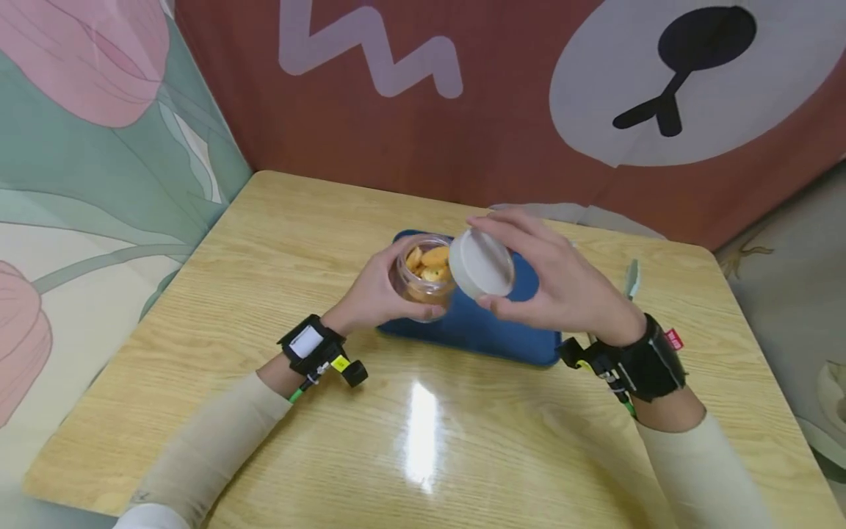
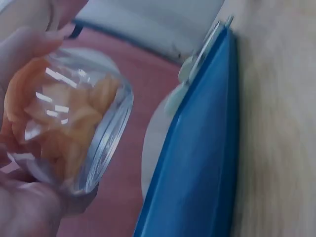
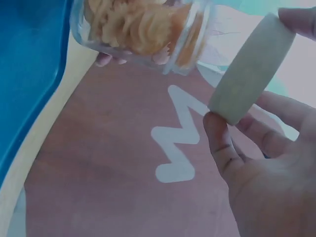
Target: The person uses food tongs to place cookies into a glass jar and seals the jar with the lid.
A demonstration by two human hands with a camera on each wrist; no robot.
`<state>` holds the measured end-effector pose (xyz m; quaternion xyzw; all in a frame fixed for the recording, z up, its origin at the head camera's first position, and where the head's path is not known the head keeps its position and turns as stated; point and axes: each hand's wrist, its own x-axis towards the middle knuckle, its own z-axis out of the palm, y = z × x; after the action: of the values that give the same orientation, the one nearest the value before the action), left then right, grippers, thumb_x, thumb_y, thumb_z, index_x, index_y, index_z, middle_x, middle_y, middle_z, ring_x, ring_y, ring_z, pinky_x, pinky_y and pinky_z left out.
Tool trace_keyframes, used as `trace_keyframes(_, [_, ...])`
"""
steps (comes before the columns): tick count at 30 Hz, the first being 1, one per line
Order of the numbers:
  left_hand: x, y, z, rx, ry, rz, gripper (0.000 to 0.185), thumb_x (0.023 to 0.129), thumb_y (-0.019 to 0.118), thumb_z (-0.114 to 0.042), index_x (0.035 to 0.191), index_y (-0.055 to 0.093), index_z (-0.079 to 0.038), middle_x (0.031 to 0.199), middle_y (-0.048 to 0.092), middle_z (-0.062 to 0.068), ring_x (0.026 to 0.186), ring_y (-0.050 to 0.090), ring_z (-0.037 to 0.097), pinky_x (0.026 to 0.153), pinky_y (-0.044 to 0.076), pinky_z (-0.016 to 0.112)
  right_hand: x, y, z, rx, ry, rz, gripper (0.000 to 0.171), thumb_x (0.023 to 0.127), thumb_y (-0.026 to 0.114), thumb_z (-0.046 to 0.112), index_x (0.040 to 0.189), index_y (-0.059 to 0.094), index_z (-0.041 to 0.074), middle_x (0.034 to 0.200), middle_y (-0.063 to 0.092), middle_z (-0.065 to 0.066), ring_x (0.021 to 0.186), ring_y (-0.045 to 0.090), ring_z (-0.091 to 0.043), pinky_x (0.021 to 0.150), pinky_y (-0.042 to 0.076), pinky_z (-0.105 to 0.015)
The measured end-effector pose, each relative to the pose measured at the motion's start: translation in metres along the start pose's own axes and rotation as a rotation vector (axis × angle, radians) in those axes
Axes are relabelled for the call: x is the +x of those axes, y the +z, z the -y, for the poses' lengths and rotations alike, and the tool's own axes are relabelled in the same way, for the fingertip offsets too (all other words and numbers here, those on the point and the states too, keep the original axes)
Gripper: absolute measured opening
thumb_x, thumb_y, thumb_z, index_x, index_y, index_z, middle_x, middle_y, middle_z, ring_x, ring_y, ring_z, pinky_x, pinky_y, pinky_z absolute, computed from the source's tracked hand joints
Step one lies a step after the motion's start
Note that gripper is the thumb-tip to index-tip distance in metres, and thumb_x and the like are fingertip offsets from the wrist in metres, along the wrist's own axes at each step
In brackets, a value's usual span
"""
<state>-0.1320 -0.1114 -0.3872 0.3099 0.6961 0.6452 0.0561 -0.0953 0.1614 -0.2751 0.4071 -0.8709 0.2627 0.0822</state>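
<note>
A small clear glass jar (image 1: 425, 279) filled with golden biscuits (image 1: 429, 263) is gripped by the left hand (image 1: 373, 294), whose fingers are curled round its body. The jar is held above the near left part of a blue tray (image 1: 502, 323) that lies on the wooden table (image 1: 330, 411), and its open mouth is tilted toward the right hand. A round white lid (image 1: 482, 263) is pinched at its rim between the thumb and fingers of the right hand (image 1: 562, 283) and is held just beside the jar's mouth, apart from it. No label, brand or readable writing is shown on the jar or the lid. On the brown backdrop (image 1: 370, 132) behind the table a pale zigzag mark (image 1: 377, 51) is printed, along with a cartoon muzzle (image 1: 694, 81). Black camera bands are worn on both wrists; the small tags on them cannot be read.
</note>
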Motion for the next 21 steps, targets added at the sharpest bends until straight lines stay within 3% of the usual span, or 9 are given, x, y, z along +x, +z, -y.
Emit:
trace_keyframes(3, [-0.003, 0.013, -0.007, -0.044, 0.012, 0.118, 0.096, 0.072, 0.094, -0.003, 0.154, 0.048, -0.019, 0.146, 0.057, 0.004, 0.132, 0.055, 0.021, 0.110, 0.052, 0.041, -0.002, -0.001, 0.006, 0.005, -0.003, 0.062, 0.086, 0.079, 0.091, 0.029, 0.156, 0.051, 0.021, 0.152, 0.053, -0.008, 0.132, 0.054, -0.027, 0.089, 0.059, -0.049])
trace_keyframes(9, [-0.006, 0.028, -0.015, -0.019, 0.015, 0.303, 0.096, 0.070, 0.096, -0.006, 0.153, 0.047, -0.013, 0.144, 0.059, 0.007, 0.131, 0.058, 0.019, 0.113, 0.051, 0.040, -0.007, -0.003, 0.016, 0.047, -0.050, 0.196, 0.085, 0.078, 0.091, 0.027, 0.154, 0.053, 0.022, 0.151, 0.053, -0.005, 0.132, 0.053, -0.022, 0.092, 0.058, -0.044])
trace_keyframes(13, [-0.007, 0.034, -0.018, -0.022, 0.011, 0.353, 0.094, 0.070, 0.096, -0.004, 0.151, 0.047, -0.007, 0.144, 0.059, 0.010, 0.131, 0.058, 0.020, 0.114, 0.050, 0.039, -0.008, -0.004, 0.021, 0.066, -0.069, 0.251, 0.083, 0.078, 0.090, 0.027, 0.153, 0.055, 0.022, 0.150, 0.053, -0.004, 0.130, 0.055, -0.021, 0.092, 0.057, -0.042])
trace_keyframes(21, [-0.007, 0.039, -0.024, 0.009, -0.004, 0.380, 0.091, 0.070, 0.095, -0.007, 0.148, 0.048, -0.007, 0.141, 0.059, 0.008, 0.128, 0.060, 0.018, 0.111, 0.053, 0.036, -0.012, -0.007, 0.023, 0.057, -0.058, 0.286, 0.080, 0.077, 0.090, 0.027, 0.150, 0.058, 0.024, 0.148, 0.055, -0.003, 0.128, 0.056, -0.020, 0.091, 0.057, -0.040])
